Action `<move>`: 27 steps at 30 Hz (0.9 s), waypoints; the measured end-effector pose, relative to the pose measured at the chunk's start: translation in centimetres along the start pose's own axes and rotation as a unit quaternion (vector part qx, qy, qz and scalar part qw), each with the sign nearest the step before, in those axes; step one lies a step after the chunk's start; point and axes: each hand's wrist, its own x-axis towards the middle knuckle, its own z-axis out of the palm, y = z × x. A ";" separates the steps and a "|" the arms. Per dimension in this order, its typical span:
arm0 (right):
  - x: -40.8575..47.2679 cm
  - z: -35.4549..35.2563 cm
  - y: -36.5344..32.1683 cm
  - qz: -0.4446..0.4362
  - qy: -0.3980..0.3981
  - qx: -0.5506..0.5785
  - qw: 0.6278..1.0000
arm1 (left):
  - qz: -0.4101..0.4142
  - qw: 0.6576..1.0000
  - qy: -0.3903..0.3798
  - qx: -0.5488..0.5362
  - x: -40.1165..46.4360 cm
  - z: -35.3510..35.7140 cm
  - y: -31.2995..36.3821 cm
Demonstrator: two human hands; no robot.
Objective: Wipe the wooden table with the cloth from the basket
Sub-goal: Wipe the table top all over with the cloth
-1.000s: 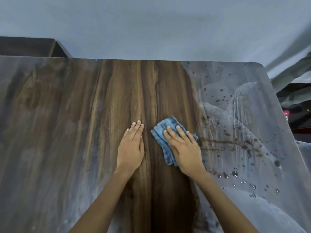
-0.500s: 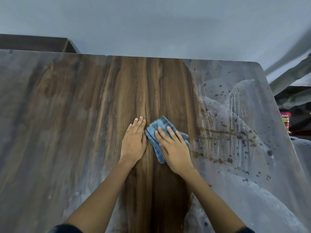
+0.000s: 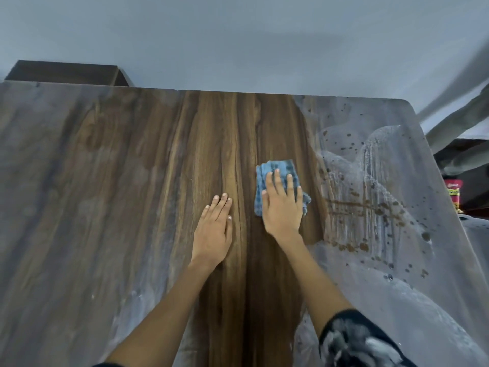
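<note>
While the right hand is pressing flat on the blue cloth, the left hand is lying flat on the wooden table just beside it, on the left. Both hands are showing straight fingers — the left one is holding nothing, and the right one is pushing down on the cloth, not gripping it.

The cloth is sitting near the middle of the table, on the dark brown strip that is looking clean. Part of it is peeking out past the fingertips on the far side, and a little bunch is sticking out on the right.

The cloth is looking soft, thin and light. It is folding and bunching, so it is probably sliding easily and maybe slipping out from under the palm. A flat hand on its middle is likely the best way to keep it — pushing down and spreading the fingers wide so the edges are not rolling up.

On the right side of the table, a pale dusty film with brown spots and smears is waiting, with some wet-looking drops. The left side is looking grey and dusty too. So a lot of wiping is probably left, and the cloth may be getting dirty fast.
</note>
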 end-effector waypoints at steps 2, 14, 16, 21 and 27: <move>-3.4 0.4 -0.5 -0.072 0.003 -0.004 0.997 | -0.002 1.000 -0.003 -0.002 -0.4 0.0 -0.1; -6.7 -0.3 3.6 0.021 -0.014 -0.015 1.000 | -0.012 1.000 -0.019 0.000 -3.1 -0.1 -0.3; -4.2 -0.4 2.0 0.060 -0.017 0.013 0.998 | -0.016 1.000 -0.018 0.003 -3.9 -0.1 -0.3; -5.1 -0.3 -1.8 -0.008 -0.025 0.014 1.000 | -0.026 1.000 -0.016 0.001 -5.9 -0.1 -0.3; -15.0 0.8 0.4 -0.149 -0.090 -0.042 0.984 | -0.027 0.999 -0.018 0.000 -8.1 -0.1 -0.8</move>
